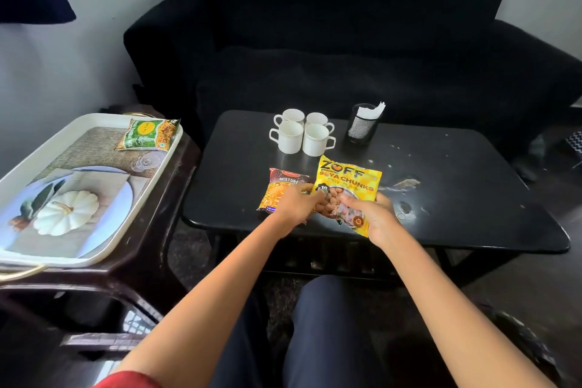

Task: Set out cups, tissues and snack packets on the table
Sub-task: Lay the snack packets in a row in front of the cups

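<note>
both hands hold the yellow snack bag [349,179] near the front edge of the black table [472,186]. the left hand [297,205] pinches its left side and the right hand [374,217] grips its right corner. a red snack bag [280,186] lies just left. four white cups [302,132] and a tissue holder [362,124] stand farther back. a green bag [148,134] lies on the tray [94,249] at left.

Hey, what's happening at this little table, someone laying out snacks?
Yes. A person holds a yellow soya chunks packet in both hands, left hand and right hand, over the black table. A mixture packet lies beside it. Four white cups and a tissue holder already stand further back. One green packet is still on the tray.
</note>
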Motion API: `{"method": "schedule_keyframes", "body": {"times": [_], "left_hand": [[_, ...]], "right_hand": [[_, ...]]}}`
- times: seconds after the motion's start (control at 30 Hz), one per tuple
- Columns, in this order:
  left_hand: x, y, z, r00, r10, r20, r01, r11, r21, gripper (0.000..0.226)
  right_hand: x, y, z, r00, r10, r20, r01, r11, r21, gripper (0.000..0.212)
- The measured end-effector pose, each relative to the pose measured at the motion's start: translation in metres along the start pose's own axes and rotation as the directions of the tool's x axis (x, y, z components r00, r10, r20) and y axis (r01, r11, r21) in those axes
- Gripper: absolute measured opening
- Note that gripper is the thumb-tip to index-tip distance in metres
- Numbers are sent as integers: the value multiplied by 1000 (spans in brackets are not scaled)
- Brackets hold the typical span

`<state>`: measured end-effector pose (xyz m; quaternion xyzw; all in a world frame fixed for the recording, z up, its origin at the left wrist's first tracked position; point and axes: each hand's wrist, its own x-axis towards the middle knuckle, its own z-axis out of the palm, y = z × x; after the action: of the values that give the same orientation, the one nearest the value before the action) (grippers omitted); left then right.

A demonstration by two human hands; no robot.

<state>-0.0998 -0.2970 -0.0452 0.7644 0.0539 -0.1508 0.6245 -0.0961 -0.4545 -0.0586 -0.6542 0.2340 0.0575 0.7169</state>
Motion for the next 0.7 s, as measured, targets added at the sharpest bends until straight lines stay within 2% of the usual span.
{"method": "schedule_keyframes", "body": {"times": [0.1, 0.2, 0.33, 0.4, 0.47, 0.53, 0.6, 0.63, 0.7], "left_hand": [[9, -5, -2, 989, 40, -140, -4, 968, 250, 40], [15, -16, -7, 965, 145, -220, -36, 899, 437, 37], [26, -32, -13, 919, 321, -227, -96, 744, 662, 32], [32, -41, -16, 912, 359, -197, -95, 654, 751, 34], [36, -49, -18, 907, 385, -168, -108, 599, 793, 37], [39, -57, -20, 907, 403, -124, -130, 548, 827, 42], [43, -63, -20, 916, 397, -59, -160, 497, 853, 46], [44, -66, -20, 922, 386, -21, -176, 469, 865, 48], [46, -74, -18, 933, 357, 44, -201, 417, 886, 52]], "right_hand": [[18, 5, -1, 999, 4, -45, -9, 994, -109, 50], [33, 10, 1, 996, -23, -81, 0, 963, -270, 52], [47, 22, 3, 995, -68, -69, 37, 926, -375, 45], [50, 27, 4, 993, -75, -92, 24, 884, -467, 47], [49, 31, 5, 971, -160, -177, 9, 765, -644, 59], [42, 33, 5, 906, -378, -192, 83, 602, -794, 68], [36, 41, 5, 808, -589, -18, 283, 415, -865, 56], [35, 46, 5, 776, -622, 104, 373, 318, -872, 46], [34, 58, 5, 773, -562, 293, 466, 190, -864, 39]]}}
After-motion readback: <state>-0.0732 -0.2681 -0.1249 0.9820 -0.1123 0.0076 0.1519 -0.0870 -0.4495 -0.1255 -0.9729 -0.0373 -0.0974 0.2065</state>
